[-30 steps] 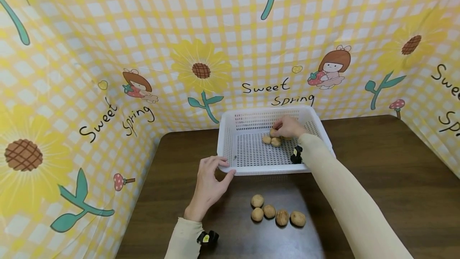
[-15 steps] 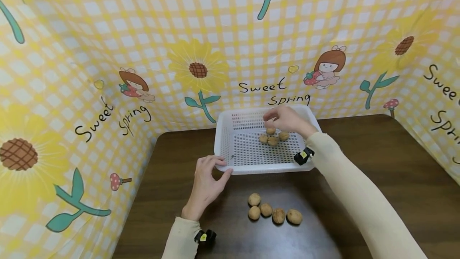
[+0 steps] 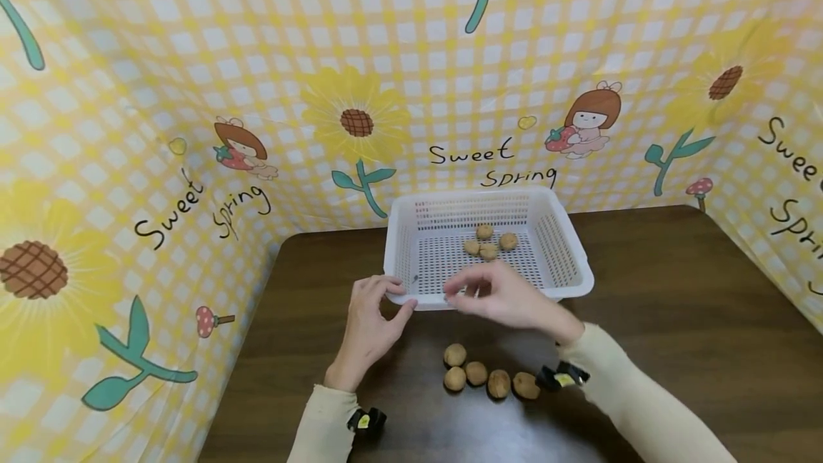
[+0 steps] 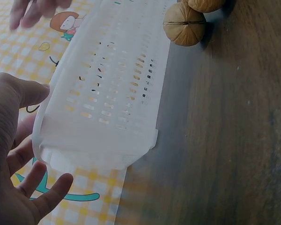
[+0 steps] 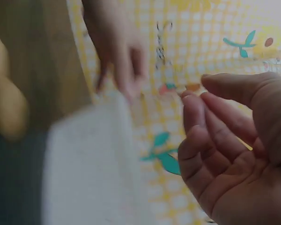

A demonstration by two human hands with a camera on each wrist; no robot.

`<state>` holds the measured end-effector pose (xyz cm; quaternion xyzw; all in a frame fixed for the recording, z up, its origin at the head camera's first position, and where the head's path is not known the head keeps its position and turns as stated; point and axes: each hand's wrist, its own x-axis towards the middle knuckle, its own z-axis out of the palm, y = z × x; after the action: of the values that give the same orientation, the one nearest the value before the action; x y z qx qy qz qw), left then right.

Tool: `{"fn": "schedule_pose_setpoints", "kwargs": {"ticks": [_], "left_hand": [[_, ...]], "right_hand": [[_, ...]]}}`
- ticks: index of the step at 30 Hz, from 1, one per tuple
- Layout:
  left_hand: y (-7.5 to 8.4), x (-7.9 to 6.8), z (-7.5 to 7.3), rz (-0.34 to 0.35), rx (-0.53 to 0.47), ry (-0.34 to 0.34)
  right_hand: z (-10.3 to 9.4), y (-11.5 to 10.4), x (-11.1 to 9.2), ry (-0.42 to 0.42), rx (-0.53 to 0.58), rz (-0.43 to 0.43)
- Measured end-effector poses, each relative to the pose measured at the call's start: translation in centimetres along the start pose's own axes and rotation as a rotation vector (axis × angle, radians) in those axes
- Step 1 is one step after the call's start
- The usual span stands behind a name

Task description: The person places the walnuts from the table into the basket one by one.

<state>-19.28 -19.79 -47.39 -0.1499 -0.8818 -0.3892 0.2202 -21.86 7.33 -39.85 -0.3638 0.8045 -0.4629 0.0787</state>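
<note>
A white perforated plastic basket (image 3: 569, 263) stands at the back of the table with several walnuts (image 3: 489, 251) inside. My left hand (image 3: 369, 327) holds the basket's near-left corner; in the left wrist view its thumb lies at the rim and the little finger sticks out free. Over the basket's front edge is my right hand (image 3: 501, 295), its fingers loosely bent and the thumb close to the index finger. Nothing shows between those fingertips in the right wrist view. Several more walnuts (image 3: 476, 374) lie grouped on the table in front of the basket.
The dark wooden table (image 3: 675, 291) meets a yellow checked cloth (image 3: 411, 41) with printed sunflowers, hanging along the back and sides. The basket's back wall stands close to the cloth. Black wrist cameras (image 3: 562, 376) are strapped over both beige sleeves.
My right hand has left a walnut in the basket and moved back toward the front edge, nearer the table walnuts. The left hand stays at the basket's corner.
</note>
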Motion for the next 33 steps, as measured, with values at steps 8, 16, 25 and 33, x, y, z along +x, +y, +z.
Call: {"fn": "schedule_pose_setpoints", "kwargs": {"ticks": [8, 16, 25, 33], "left_hand": [[-0.1, 0.3, -0.1, -0.003, 0.013, 0.002], [-0.1, 0.2, 0.2, -0.028, 0.014, -0.012], [-0.1, 0.2, 0.3, -0.021, 0.013, -0.001], [0.0, 0.1, 0.2, -0.041, 0.015, -0.008]], "right_hand": [[4.1, 5.2, -3.1, -0.052, 0.129, 0.039], [5.8, 8.4, -3.5, -0.123, 0.058, 0.149], [6.3, 8.8, -3.6, -0.142, -0.007, 0.130], [6.7, 8.9, -3.6, -0.139, -0.020, 0.159]]}}
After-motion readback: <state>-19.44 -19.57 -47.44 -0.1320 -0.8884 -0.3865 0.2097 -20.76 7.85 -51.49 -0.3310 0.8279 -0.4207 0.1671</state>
